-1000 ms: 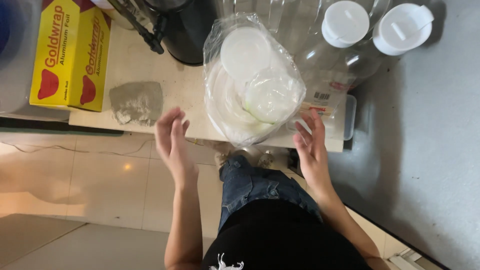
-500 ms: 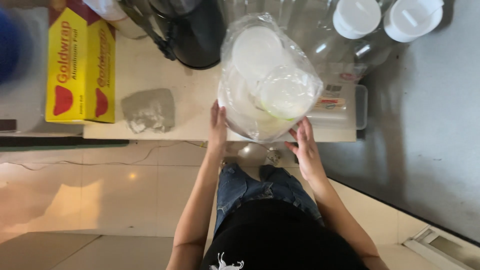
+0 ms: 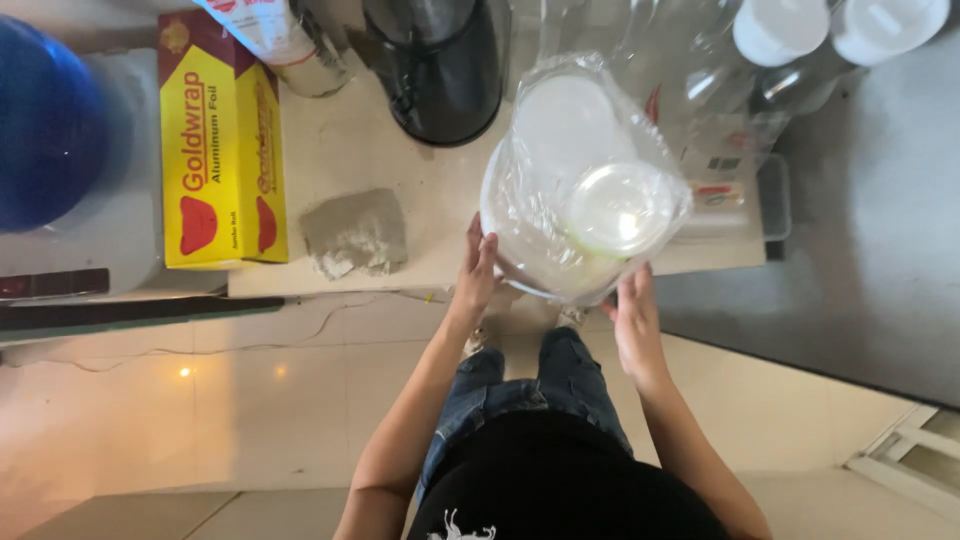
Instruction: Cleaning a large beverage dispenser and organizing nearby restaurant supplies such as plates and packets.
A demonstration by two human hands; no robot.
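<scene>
at the counter edge, hands (image 3: 478, 268) grip a clear bag (image 3: 580, 180) of white lids.

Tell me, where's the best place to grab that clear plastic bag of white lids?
Probably low on its two sides, one hand each, as the left hand and right hand do now: the plastic bag is wide, rounded and slippery, and overhangs the counter edge.

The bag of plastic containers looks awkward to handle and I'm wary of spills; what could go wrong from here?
1. The clear bag of containers is held only at its near edge by the left hand and right hand, partly past the counter edge; it might slip to the floor.
2. Swinging it could knock the clear bottles or the dark jug close behind.
</scene>
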